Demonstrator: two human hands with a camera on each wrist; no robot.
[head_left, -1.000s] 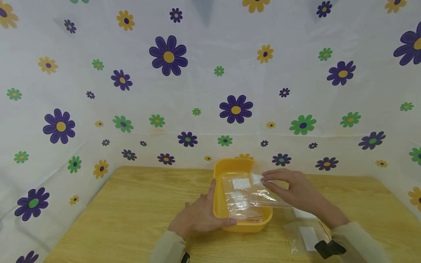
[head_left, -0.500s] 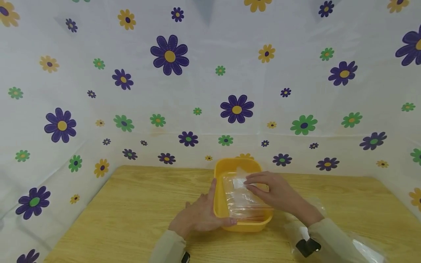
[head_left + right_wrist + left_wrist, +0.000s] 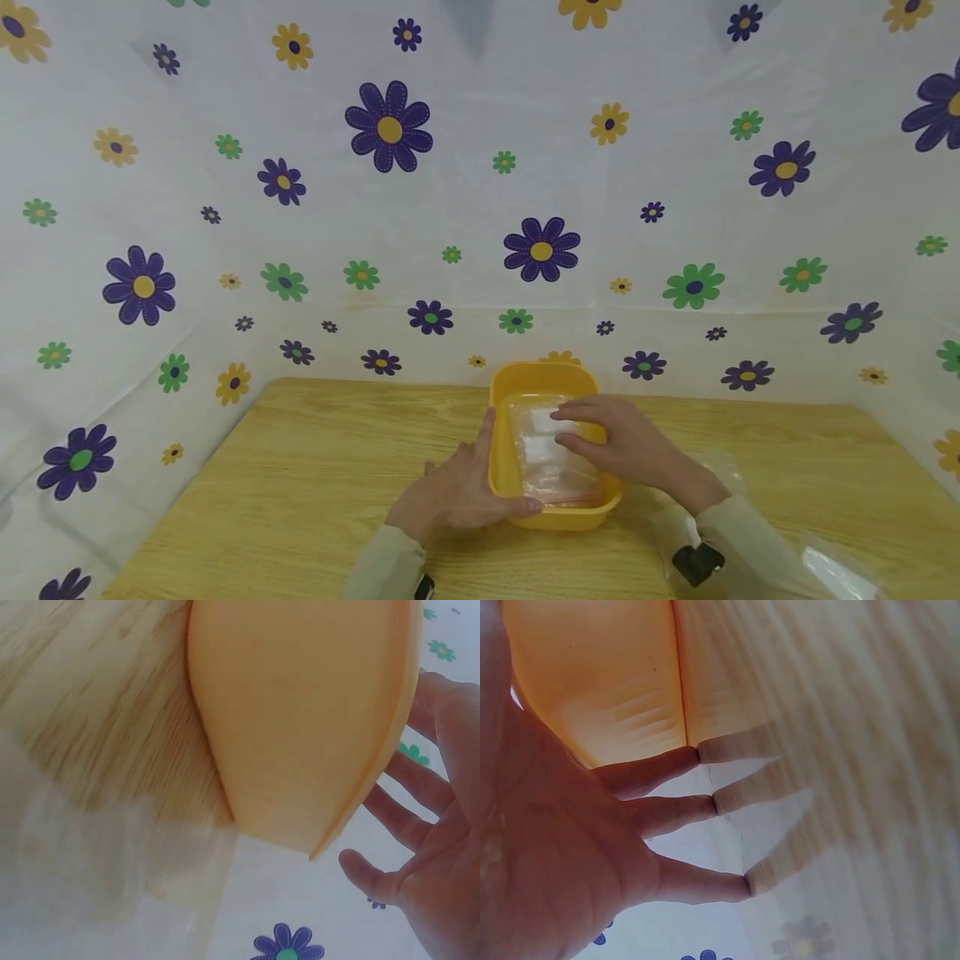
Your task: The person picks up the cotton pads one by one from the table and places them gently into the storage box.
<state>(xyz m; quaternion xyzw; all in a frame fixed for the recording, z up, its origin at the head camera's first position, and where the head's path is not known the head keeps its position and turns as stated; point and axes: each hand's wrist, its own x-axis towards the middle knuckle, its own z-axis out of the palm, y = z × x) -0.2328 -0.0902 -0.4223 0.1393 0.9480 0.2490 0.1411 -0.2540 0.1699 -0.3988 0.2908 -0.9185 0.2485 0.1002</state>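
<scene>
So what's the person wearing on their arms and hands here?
Both hands, left hand and right hand, are bare, no gloves or rings visible. Pale beige long sleeves cover both forearms, and a black strapped device sits at the right wrist.

No readable text from my end; the white label (image 3: 542,420) on the bag in the yellow tub (image 3: 507,471) looks blank.

I've got pale beige long sleeves on both arms, cuffs ending well back from my fingers. Each wrist has a black strapped-on gadget behind the cuff. My left hand (image 3: 457,496) and right hand (image 3: 626,446) are bare, no rings.
</scene>
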